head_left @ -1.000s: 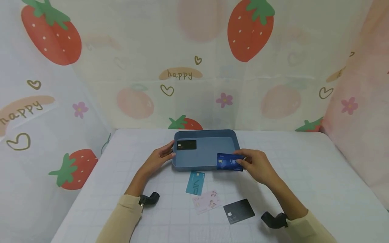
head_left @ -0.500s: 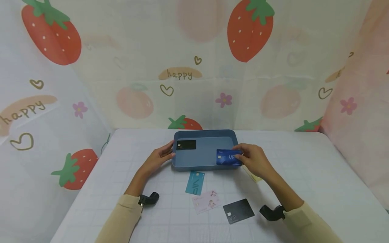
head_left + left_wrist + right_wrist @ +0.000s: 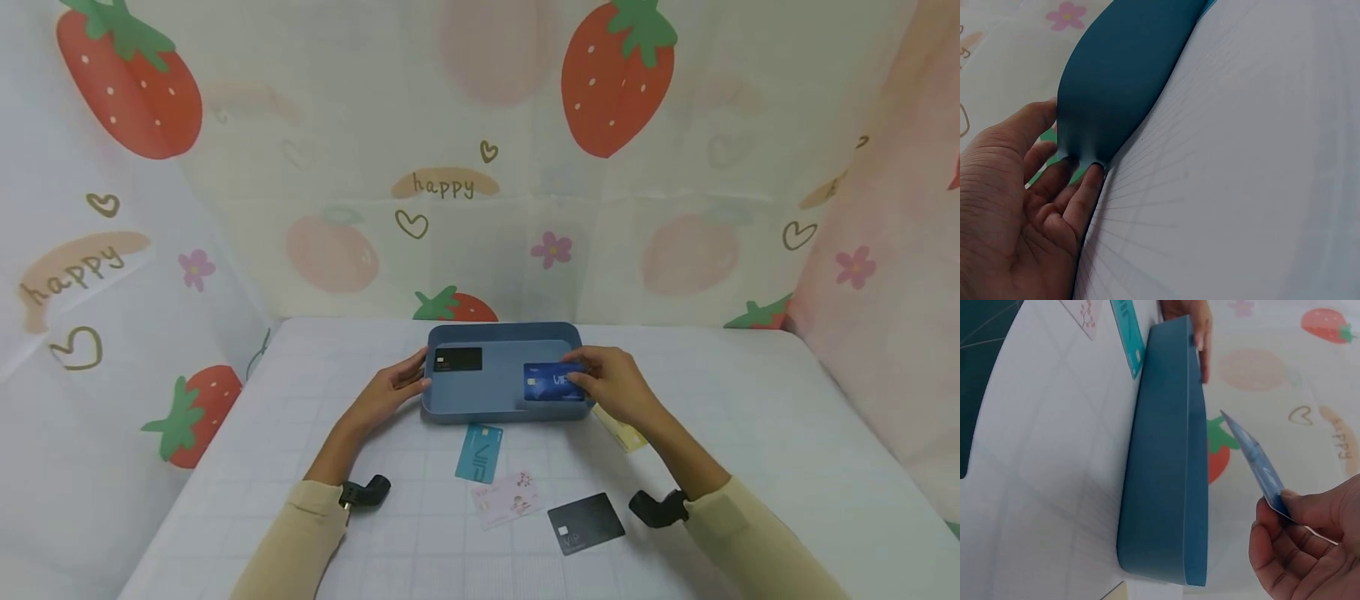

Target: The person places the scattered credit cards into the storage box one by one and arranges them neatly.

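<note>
Blue card (image 3: 550, 385) crosswise, chip (image 3: 531, 382) leftward

tray (image 3: 483, 396) on table (image 3: 420, 550), wall cloth (image 3: 337, 125) behind. left hand (image 3: 386, 392) touching tray's left end, right hand (image 3: 613, 383) at right end. inside card (image 3: 457, 359) in tray, back left. held card (image 3: 546, 382) over tray's right part. on table before tray: first card (image 3: 478, 454) just in front, second card (image 3: 506, 500) nearer, third card (image 3: 587, 523) right of second, fourth card (image 3: 621, 431) near front right corner.
</note>
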`<state>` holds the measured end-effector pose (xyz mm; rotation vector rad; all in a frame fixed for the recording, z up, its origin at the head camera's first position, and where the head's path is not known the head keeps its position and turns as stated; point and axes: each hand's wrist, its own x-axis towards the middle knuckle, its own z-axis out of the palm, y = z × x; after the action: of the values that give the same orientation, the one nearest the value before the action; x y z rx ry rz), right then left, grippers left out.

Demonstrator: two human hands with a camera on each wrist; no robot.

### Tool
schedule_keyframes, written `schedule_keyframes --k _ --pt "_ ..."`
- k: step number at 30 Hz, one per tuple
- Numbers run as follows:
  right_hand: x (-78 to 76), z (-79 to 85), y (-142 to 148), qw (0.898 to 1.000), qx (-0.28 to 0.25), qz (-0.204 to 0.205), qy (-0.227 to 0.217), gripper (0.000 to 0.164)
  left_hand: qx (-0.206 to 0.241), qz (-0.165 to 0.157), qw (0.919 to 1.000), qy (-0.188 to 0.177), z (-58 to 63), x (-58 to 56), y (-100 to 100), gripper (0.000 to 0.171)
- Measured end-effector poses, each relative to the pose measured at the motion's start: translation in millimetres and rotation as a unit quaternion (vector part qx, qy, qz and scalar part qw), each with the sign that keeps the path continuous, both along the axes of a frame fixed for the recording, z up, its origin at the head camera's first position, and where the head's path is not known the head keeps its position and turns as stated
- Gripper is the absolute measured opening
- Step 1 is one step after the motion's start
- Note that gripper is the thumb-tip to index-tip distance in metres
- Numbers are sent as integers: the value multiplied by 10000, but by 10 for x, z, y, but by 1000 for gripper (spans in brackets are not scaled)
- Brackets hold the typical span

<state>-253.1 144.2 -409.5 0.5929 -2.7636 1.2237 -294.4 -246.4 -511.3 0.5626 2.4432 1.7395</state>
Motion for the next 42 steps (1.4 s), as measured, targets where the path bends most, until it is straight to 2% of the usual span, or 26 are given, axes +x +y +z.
schedule_keyframes --k 18,27,34,42 --pt "-184 81 -107 9994 -87 168 -288 25 75 1 9999 -103 9 4 9 67" --pt "-317 101 -154 9995 31 95 -301 25 170 11 9997 -184 23 0 10 68" --pt "-405 91 -188 9991 156 70 -394 26 50 36 9999 -86 20 -7 5 69" --pt "-500 91 -272 9991 271 96 -309 24 88 -12 9999 -46 20 7 0 68"
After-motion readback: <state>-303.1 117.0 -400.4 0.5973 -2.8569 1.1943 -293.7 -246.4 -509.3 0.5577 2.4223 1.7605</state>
